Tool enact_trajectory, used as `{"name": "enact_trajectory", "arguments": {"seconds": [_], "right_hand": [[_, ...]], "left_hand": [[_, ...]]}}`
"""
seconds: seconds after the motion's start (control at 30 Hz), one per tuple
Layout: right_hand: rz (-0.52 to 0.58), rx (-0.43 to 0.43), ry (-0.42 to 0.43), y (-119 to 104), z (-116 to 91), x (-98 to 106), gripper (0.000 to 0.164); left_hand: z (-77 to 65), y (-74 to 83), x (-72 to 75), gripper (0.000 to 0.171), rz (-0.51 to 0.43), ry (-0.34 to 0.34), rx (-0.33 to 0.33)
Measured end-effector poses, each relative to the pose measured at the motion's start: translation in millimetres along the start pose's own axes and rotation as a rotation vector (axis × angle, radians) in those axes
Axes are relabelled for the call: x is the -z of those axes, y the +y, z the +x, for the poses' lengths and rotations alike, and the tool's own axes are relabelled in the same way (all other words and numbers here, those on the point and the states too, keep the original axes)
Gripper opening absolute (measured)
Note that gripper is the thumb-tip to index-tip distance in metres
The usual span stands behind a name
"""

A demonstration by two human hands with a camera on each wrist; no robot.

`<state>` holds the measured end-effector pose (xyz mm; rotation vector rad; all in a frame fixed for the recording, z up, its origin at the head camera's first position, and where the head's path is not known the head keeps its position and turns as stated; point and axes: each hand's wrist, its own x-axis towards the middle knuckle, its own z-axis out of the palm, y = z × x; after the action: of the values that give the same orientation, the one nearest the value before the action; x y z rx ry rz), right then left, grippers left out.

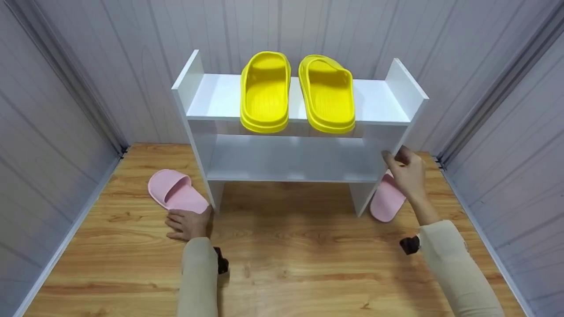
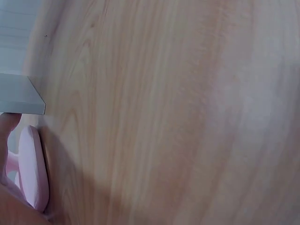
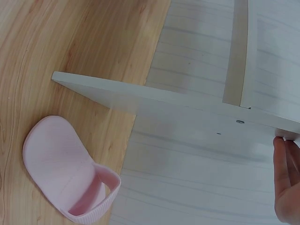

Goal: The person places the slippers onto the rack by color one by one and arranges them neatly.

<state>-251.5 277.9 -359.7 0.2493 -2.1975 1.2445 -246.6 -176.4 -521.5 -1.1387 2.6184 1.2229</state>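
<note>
A white two-tier shoe rack (image 1: 291, 158) stands on the wooden floor against the back wall. On its top shelf sit two yellow slippers (image 1: 265, 94), side by side with heels toward me. My right hand (image 1: 410, 171) pinches the front edge of the rack's right side panel (image 3: 178, 101). Down at floor level my left hand (image 1: 190, 223) lies with fingers extended at the heel of a pink slipper (image 1: 178, 191), its thumb right at the foot of the left side panel (image 2: 21, 96). Another pink slipper (image 3: 61, 164) lies outside the right panel, partly behind my right hand in the head view.
Grey panelled walls (image 1: 53, 132) close in on the left, right and back. The rack's lower shelf (image 1: 291, 158) is bare white board. Wooden floor (image 1: 282, 264) stretches in front of the rack. A small black device (image 1: 410, 245) is at my right wrist.
</note>
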Motion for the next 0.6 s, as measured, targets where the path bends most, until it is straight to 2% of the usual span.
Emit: {"name": "enact_trajectory", "arguments": {"seconds": [0.13,0.4,0.53,0.6], "right_hand": [[0.0,-0.004,-0.012,1,-1,0,0.026],[0.009,0.011,-0.016,4,0,0,0.027],[0.002,0.004,-0.013,22,4,-1,0.027],[-0.008,-0.004,0.001,31,6,-1,0.026]], "left_hand": [[2.0,0.9,-2.1,0.106,0.006,0.012,0.028],[4.8,-3.1,-14.5,0.107,-0.003,0.154,0.013],[6.0,-3.6,-18.0,0.104,0.0,0.203,-0.013],[6.6,-3.0,-18.4,0.102,-0.011,0.204,-0.022]]}}
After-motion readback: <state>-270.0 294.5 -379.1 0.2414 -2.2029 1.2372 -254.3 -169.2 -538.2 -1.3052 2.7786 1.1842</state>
